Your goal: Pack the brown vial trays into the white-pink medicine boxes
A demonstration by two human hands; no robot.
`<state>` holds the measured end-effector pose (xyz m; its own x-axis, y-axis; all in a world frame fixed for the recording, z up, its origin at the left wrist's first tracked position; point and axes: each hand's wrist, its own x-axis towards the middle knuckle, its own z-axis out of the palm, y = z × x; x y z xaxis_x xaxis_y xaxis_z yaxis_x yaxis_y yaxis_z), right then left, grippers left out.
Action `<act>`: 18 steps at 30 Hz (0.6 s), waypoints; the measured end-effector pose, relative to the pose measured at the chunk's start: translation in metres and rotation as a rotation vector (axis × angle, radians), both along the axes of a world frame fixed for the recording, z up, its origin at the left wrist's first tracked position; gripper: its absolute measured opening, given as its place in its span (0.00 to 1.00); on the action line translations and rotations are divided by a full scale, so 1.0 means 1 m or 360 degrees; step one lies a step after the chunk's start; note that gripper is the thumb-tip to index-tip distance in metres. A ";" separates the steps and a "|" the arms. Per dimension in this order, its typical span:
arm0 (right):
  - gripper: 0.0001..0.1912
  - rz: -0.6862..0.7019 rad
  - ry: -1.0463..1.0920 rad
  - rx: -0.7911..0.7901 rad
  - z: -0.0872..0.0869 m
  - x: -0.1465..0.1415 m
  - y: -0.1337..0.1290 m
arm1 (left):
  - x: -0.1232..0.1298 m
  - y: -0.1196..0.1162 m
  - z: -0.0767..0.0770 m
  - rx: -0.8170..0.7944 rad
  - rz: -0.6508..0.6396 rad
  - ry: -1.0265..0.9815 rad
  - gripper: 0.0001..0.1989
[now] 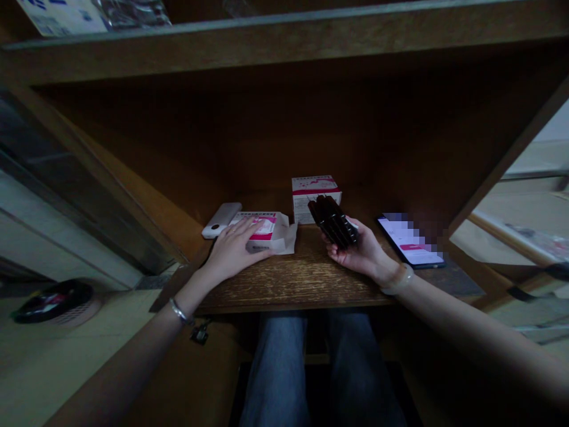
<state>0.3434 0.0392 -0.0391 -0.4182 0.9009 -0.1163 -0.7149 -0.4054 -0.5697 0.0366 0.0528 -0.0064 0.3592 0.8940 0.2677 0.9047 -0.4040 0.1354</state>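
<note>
My left hand lies with its fingers stretched out over a white and pink carton. This carton lies flat on the wooden desk, and its flaps stand open on the right end. In my right hand is a bunch of several dark brown ampoules, gripped at their near ends and held a little above the desk. Their tips point up and to the left. A second carton of the same pink and white design stands upright behind the ampoules, which partly cover it.
A white power bank lies left of my left hand. To the right, a phone with a lit screen rests on the wooden desk. A shelf edge spans overhead. A waste basket stands on the floor at left.
</note>
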 end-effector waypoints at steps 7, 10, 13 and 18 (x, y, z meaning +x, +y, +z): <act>0.11 0.0024 0.0077 -0.0060 -0.002 0.001 0.001 | 0.001 -0.005 -0.005 0.0154 0.0107 0.0134 0.39; 0.12 0.0049 0.0083 -0.0082 -0.002 0.001 0.002 | 0.000 -0.010 -0.004 0.0154 0.0190 0.0148 0.39; 0.11 0.0043 0.0105 -0.0118 -0.002 0.001 0.002 | -0.001 -0.009 -0.007 0.0177 0.0200 0.0155 0.38; 0.10 0.0018 0.0114 -0.0156 -0.001 0.000 0.001 | 0.001 0.003 -0.012 0.0209 0.0171 0.0167 0.37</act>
